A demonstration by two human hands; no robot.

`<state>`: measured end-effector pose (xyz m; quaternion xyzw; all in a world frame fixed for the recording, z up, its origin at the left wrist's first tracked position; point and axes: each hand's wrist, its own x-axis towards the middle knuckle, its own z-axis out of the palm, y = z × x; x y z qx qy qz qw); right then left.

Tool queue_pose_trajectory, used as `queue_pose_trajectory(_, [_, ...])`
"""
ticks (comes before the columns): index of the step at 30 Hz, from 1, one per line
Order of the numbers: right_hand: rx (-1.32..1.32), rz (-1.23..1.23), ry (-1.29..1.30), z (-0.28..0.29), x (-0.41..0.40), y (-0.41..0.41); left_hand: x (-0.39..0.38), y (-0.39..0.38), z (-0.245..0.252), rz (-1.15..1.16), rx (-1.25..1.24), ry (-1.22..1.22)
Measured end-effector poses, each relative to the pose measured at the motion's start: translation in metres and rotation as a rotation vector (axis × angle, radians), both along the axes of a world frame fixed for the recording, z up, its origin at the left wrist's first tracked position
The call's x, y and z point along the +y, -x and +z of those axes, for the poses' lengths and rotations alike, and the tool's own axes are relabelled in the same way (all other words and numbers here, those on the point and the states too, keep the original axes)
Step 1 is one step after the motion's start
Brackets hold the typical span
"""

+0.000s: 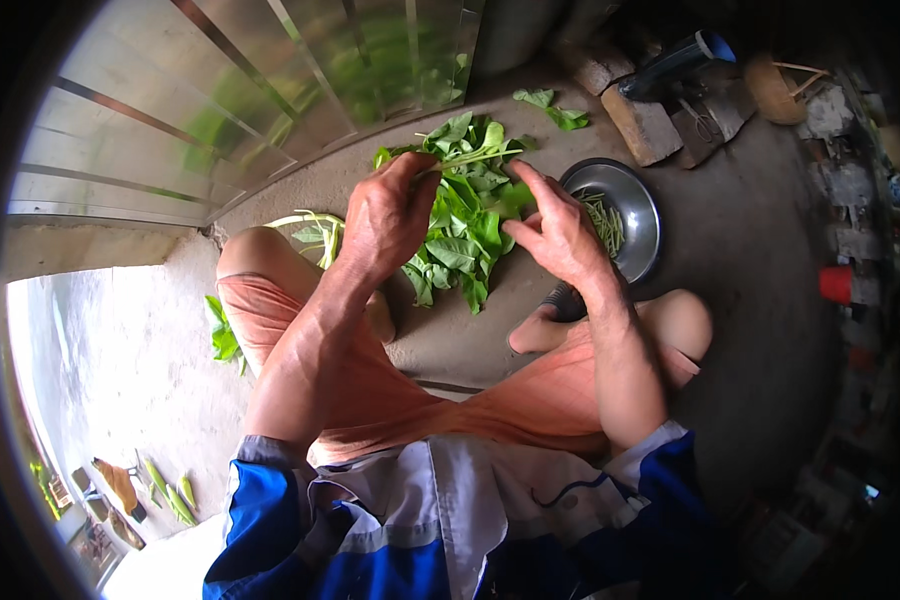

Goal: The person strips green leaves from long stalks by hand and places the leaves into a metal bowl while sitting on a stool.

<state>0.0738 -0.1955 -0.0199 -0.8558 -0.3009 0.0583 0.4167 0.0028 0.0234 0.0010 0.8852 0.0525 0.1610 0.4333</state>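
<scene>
My left hand grips a few pale green stems between thumb and fingers, their ends pointing right. Across from it, my right hand has its thumb and index finger apart with nothing between them; a blurred green leaf shows just left of it. Below both hands, a heap of leafy greens lies on the concrete floor. A steel bowl stands right of my right hand and partly behind it, with short cut stem pieces inside.
Long bare stems lie by my left knee, and loose leaves lie beyond the heap. A shiny metal door panel rises at the far left. Bricks, a dark boot and scissors sit at the back right.
</scene>
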Motion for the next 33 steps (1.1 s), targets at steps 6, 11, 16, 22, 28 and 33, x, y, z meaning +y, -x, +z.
queue_pose_trajectory(6, [-0.224,0.028,-0.179,0.039,0.02,0.018,-0.012,-0.003,-0.005,-0.063,0.021,-0.021])
queue_pose_trajectory(11, [-0.496,0.029,0.035,0.023,0.027,0.01,-0.022,0.0,-0.005,-0.152,0.076,-0.036])
queue_pose_trajectory(16, [-0.477,0.066,0.02,0.014,0.025,0.011,-0.024,0.001,-0.004,-0.228,0.102,-0.059])
queue_pose_trajectory(22, [-0.382,0.064,0.03,0.01,0.027,0.016,-0.02,0.002,-0.001,-0.243,0.276,0.044])
queue_pose_trajectory(28, [0.162,-0.045,-0.316,0.002,0.032,0.026,-0.018,0.001,-0.004,-0.259,0.369,0.333])
queue_pose_trajectory(33, [0.695,-0.258,-0.573,-0.006,0.022,0.016,-0.021,0.001,0.002,-0.354,0.281,0.582])
